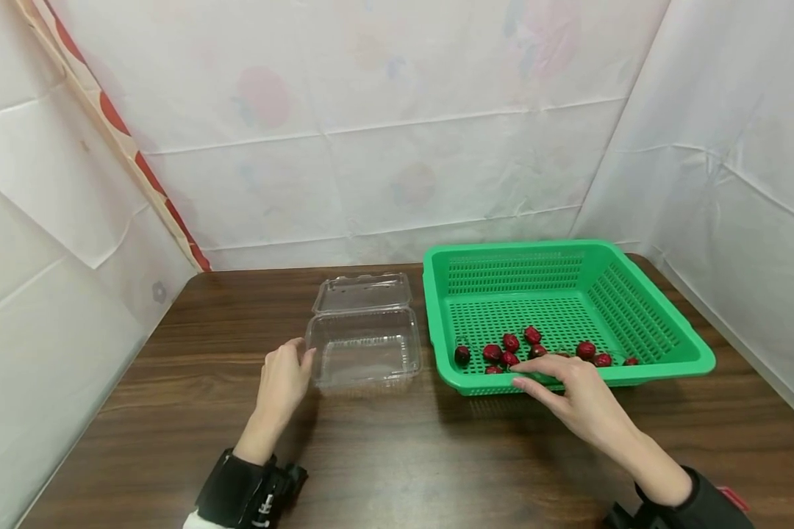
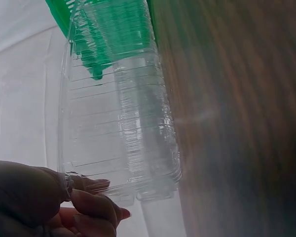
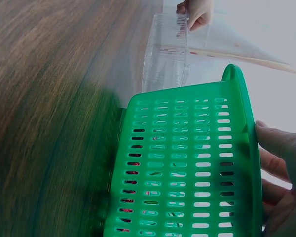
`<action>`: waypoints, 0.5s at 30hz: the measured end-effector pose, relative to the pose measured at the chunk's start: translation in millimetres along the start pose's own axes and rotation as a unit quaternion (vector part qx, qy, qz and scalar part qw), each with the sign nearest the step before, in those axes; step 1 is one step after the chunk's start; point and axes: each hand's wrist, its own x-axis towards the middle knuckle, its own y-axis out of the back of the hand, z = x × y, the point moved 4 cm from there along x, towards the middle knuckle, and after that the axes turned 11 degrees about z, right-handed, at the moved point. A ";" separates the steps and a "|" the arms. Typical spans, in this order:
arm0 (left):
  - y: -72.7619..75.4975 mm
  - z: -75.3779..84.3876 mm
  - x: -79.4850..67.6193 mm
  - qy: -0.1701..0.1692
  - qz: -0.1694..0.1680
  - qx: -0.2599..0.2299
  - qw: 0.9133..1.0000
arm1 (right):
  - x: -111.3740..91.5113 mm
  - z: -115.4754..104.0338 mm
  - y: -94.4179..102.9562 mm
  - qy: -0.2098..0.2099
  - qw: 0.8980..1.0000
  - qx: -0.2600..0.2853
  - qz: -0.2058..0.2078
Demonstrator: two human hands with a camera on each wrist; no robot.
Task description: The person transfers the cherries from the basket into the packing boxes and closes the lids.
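Note:
A clear plastic clamshell box (image 1: 369,349) lies with its lid folded back on the table. My left hand (image 1: 283,380) pinches its left edge; in the left wrist view the thumb and fingers (image 2: 93,205) grip the rim. Nothing shows inside the box. On the right is a green perforated basket (image 1: 516,253), with several dark red cherries (image 1: 492,353) along its near side. Over the basket's near rim reaches my right hand (image 1: 578,389), fingertips low among the cherries and thumb near the rim. The basket wall (image 3: 177,163) hides the lower fingers in the right wrist view.
The brown wooden table (image 1: 384,455) bears both containers, with a gap between box and basket. White sheeting (image 1: 384,176) with faint coloured spots closes off the back and both sides. The basket's raised rim stands between the right forearm and the cherries.

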 end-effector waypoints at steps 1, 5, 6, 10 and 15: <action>-0.4 0.3 -0.3 0.000 -0.004 0.001 1.000 | -0.2 0.2 0.2 0.000 1.000 0.000 0.000; -1.6 1.3 -1.4 0.003 -0.015 0.008 1.000 | -0.1 0.5 0.9 -0.002 1.000 -0.001 0.001; -1.9 1.3 -1.8 0.005 -0.019 0.011 1.000 | -0.1 0.4 1.1 -0.003 1.000 -0.001 0.000; -2.5 0.8 -4.1 0.017 -0.037 0.023 0.999 | 0.3 -1.0 1.3 -0.004 1.000 0.000 -0.006; -2.6 1.1 -5.6 0.020 -0.045 0.025 0.998 | 2.1 -2.5 1.7 0.001 1.000 0.000 -0.013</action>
